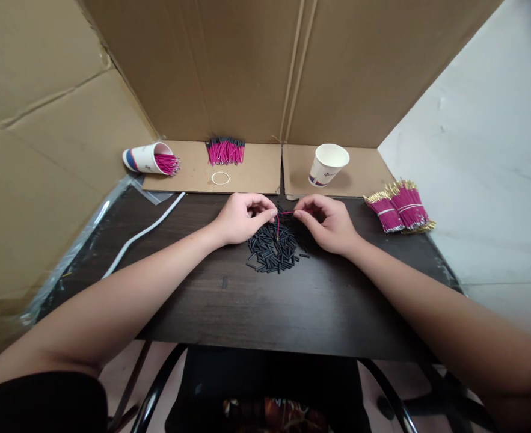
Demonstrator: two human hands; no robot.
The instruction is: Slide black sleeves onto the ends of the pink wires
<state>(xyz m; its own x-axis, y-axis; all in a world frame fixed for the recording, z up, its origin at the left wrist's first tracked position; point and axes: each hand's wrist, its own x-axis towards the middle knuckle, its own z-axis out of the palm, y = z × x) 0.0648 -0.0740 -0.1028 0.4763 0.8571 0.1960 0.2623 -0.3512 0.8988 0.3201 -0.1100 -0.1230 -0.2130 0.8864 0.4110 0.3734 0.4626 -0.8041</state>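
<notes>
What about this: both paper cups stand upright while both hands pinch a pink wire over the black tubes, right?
No: the head view shows the left cup lying on its side, the right cup upright. The left hand and right hand do pinch the pink wire over the black tubes.

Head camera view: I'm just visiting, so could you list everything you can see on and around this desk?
pink wire: one, pink, pinched between both hands
black tubes: a loose heap, black, table centre under the hands
tipped cup: one, white, far left on its side, pink wires inside
upright cup: one, white, far centre-right
loose wires: one pile, pink, far centre
wire bundles: two, pink with gold tips, right edge
ring: one, white, near the loose wires
cable: one, white, left side
table: one, dark brown
cardboard walls: brown, behind and left
left hand: one, on the wire
right hand: one, on the wire
</notes>
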